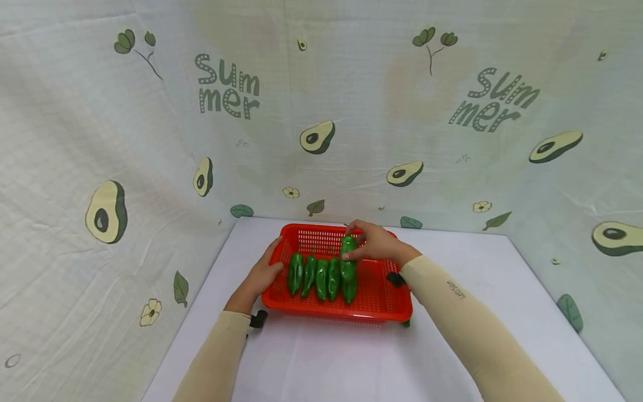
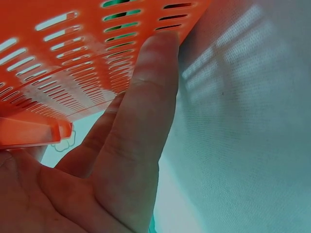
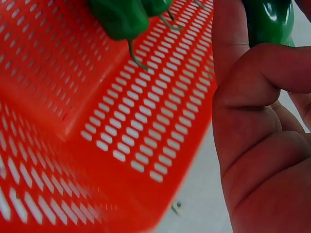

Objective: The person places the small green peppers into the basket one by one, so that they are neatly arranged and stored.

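Observation:
A red plastic basket (image 1: 374, 290) with slotted walls sits on the white table. My left hand (image 1: 263, 274) grips its left rim; in the left wrist view its fingers (image 2: 146, 97) extend along the outside of the slotted wall. Several green peppers (image 1: 322, 279) lie side by side in the basket, stems toward the far wall. Over the right end of that row, my right hand (image 1: 378, 243) pinches another green pepper (image 1: 348, 245) between thumb and fingers. Part of this pepper (image 3: 269, 22) shows past the fingers in the right wrist view.
White table surface (image 1: 457, 290) extends to the right and in front of the basket. A small green thing (image 1: 407, 322) peeks out below the basket's front right corner. Printed cloth (image 1: 351, 111) hangs behind and on both sides.

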Available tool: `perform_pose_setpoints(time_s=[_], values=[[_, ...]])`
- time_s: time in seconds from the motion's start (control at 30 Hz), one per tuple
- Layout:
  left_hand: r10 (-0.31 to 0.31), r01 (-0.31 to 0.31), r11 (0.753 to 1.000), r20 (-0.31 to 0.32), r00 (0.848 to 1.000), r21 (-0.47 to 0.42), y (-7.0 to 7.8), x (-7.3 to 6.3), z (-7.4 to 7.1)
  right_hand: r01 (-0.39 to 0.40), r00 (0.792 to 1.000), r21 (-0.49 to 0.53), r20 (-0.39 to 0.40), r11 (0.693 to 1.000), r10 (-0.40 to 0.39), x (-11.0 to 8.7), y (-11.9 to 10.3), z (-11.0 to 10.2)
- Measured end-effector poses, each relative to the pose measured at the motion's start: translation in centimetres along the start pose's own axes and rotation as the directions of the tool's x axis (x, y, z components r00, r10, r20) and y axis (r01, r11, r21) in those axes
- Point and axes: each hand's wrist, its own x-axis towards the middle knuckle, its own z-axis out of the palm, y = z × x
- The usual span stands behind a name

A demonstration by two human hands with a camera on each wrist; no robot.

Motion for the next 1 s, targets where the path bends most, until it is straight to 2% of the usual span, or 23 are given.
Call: perform_pose_setpoints(time_s=[0.27, 0.4, 0.53, 0.73, 1.0], values=[[-0.004, 0.004, 1.0, 0.013, 1.0, -0.016, -0.2, 0.3, 1.2, -0.051, 0.999, -0.118, -0.004, 0.992, 0.051, 1.1, 0.6, 1.9], [-0.004, 0.004, 1.0, 0.007, 1.0, -0.002, -0.3, 0.2, 1.4, -0.036, 0.999, -0.141, 0.012, 0.989, 0.038, 1.3, 0.7, 2.4], [-0.004, 0.004, 1.0, 0.001, 1.0, 0.002, 0.0, 0.1, 1.1, -0.02, 1.0, -0.197, 0.011, 0.98, 0.023, 1.6, 0.6, 2.6], [-0.011, 0.011, 1.0, -0.005, 1.0, 0.026, 0.1, 0.0, 0.5, 0.001, 0.999, -0.313, 0.031, 0.95, 0.01, 1.8, 0.9, 3.1], [-0.015, 0.015, 0.999, -0.01, 1.0, 0.038, -0.1, -0.2, 0.0, -0.007, 0.999, -0.331, 0.039, 0.944, 0.021, 2.4, 1.3, 3.6]])
